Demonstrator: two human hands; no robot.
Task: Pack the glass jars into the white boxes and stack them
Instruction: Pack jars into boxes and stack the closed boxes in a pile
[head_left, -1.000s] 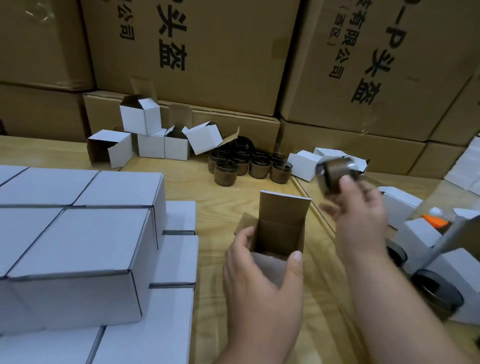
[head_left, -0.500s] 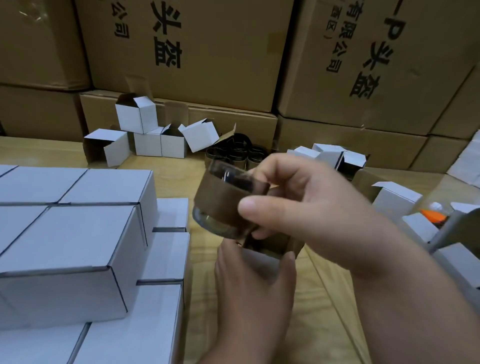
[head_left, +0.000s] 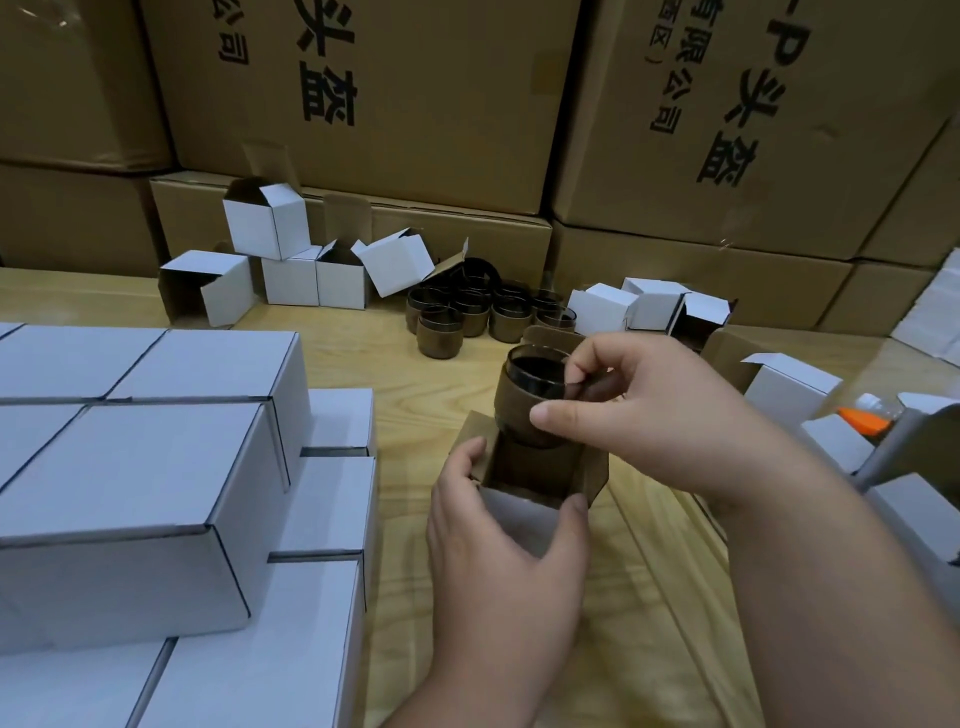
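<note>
A: Two hands at one small white box (head_left: 519, 512), right at the near middle of the worktop (head_left: 363, 353). The left hand (head_left: 498, 561) wraps the box from below, thumb on the near right corner, fingers curled round the left side, so that grip is clasped on the box

B: And the jar?

A: The glass jar (head_left: 524, 402), brown-banded, sits tilted in the box's open mouth, its base just inside and its rim above the flaps. The right hand (head_left: 644, 415) pinches it, thumb on the near wall, fingertips hooked over the far rim

B: Where are the packed ones?

A: A stack of closed white boxes (head_left: 150, 467) fills the left side, in two levels, just beside the left hand but apart from it

B: More jars?

A: A cluster of jars (head_left: 467, 312) stands at the back of the worktop, mouths up. Left of it, a heap of open white boxes (head_left: 291, 265), one perched on top of the others. Right of it, a few more open boxes (head_left: 649, 306). Something orange (head_left: 862, 421) lies among boxes at the far right; I cannot tell what it is. Big brown cartons (head_left: 415, 104) with black printed characters wall off the back
</note>
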